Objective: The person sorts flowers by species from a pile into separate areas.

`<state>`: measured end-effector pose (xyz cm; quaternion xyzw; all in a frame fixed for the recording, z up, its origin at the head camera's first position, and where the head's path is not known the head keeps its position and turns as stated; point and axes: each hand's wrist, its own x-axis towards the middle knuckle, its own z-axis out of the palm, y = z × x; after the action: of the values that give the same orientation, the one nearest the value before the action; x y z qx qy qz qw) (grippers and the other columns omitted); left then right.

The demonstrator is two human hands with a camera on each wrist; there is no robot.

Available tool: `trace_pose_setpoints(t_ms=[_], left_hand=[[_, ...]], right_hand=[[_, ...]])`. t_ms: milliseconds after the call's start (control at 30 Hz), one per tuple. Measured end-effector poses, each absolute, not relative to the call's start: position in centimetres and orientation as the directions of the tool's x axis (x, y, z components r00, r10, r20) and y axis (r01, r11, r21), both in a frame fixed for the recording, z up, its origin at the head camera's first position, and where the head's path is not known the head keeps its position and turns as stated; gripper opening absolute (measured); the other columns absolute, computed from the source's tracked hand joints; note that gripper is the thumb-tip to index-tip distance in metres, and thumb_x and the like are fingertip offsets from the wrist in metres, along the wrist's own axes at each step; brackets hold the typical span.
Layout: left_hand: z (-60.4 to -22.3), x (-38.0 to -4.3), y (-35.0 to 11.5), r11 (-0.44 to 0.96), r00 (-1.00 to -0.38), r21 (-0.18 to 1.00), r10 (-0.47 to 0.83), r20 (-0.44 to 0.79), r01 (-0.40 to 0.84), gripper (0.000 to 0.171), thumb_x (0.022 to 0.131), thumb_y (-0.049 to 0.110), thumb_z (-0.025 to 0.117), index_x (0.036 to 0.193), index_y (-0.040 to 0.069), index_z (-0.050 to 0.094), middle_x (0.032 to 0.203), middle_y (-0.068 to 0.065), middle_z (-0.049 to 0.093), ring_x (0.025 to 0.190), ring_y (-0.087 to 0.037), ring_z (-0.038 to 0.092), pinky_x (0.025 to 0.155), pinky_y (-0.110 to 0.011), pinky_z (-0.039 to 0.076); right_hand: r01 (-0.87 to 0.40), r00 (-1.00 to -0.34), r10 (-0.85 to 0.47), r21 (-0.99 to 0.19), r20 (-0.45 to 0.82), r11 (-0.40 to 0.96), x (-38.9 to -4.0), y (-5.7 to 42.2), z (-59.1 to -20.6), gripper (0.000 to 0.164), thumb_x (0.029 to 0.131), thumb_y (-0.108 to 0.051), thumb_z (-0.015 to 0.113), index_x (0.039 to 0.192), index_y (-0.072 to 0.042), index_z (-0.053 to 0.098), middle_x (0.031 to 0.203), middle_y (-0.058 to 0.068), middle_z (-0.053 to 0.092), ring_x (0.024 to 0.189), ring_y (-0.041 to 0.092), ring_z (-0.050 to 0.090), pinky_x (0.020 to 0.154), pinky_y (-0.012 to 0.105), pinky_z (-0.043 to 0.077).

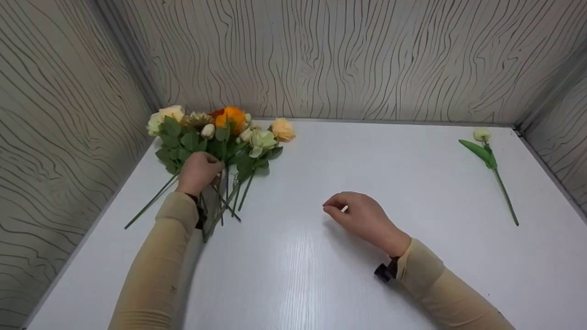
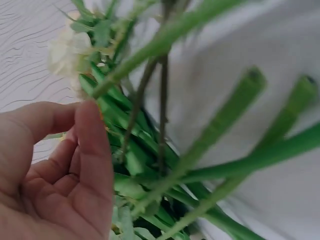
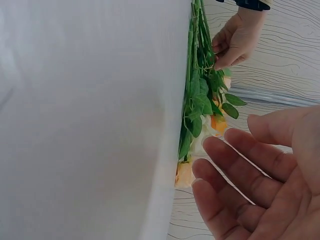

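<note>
1. At the left of the head view, the left hand (image 1: 199, 172) reaches into a pile of flowers (image 1: 263, 141); its thumb and index finger pinch a green stem (image 2: 150, 48), seen closer in the left wrist view.
2. Which bloom that stem carries is hard to tell: the hand covers part of it, and the near end runs out of the left wrist frame at the top.
3. Right of the frame's centre, the right hand (image 1: 362, 217) hangs over the white table (image 1: 293, 279), holding nothing, fingers relaxed and slightly bent, well apart from the left.
4. A single white flower (image 1: 490, 160) lies at the far right.
5. Both sleeves (image 1: 153, 270) are cut off by the bottom edge.
</note>
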<state>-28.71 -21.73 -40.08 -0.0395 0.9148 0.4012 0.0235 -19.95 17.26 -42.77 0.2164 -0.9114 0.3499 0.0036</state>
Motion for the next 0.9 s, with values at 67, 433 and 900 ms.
trace_pose_setpoints(t_ms=[67,433,900], left_hand=[[-39.7,-28.6,-21.4,0.618,-0.995,0.781,-0.044,-0.087,-0.096,0.046,0.102,0.018,0.059,0.061,0.016,0.040,0.053,0.002,0.033,0.065,-0.037,0.061,0.061,-0.040,0.046],[-38.3,-28.2,-14.1,0.269,-0.995,0.962,0.074,-0.072,-0.050,0.030,0.100,0.025,0.068,0.114,-0.001,0.070,0.104,-0.018,0.066,0.084,-0.024,0.069,0.082,-0.039,0.061],[-40.5,-26.6,-1.3,-0.071,-0.973,0.997,0.229,0.032,0.017,0.020,0.100,0.021,0.069,0.110,0.004,0.070,0.101,-0.013,0.068,0.091,-0.025,0.068,0.079,-0.038,0.062]], right_hand=[[-0.396,-0.906,-0.392,-0.639,0.158,0.659,-20.0,17.3,-42.8,0.016,0.100,-0.027,0.069,0.107,-0.017,0.079,0.100,-0.014,0.071,0.087,0.008,0.064,0.078,0.034,0.054],[-0.318,-0.925,-0.360,-0.759,0.118,0.568,-20.4,17.5,-42.5,0.016,0.102,-0.024,0.067,0.110,-0.016,0.078,0.102,-0.009,0.074,0.091,0.013,0.067,0.074,0.036,0.055],[-0.116,-0.960,-0.278,-0.948,0.030,0.298,-21.4,18.8,-42.0,0.023,0.099,-0.027,0.072,0.112,-0.009,0.076,0.099,0.009,0.074,0.088,0.026,0.070,0.071,0.035,0.058]])
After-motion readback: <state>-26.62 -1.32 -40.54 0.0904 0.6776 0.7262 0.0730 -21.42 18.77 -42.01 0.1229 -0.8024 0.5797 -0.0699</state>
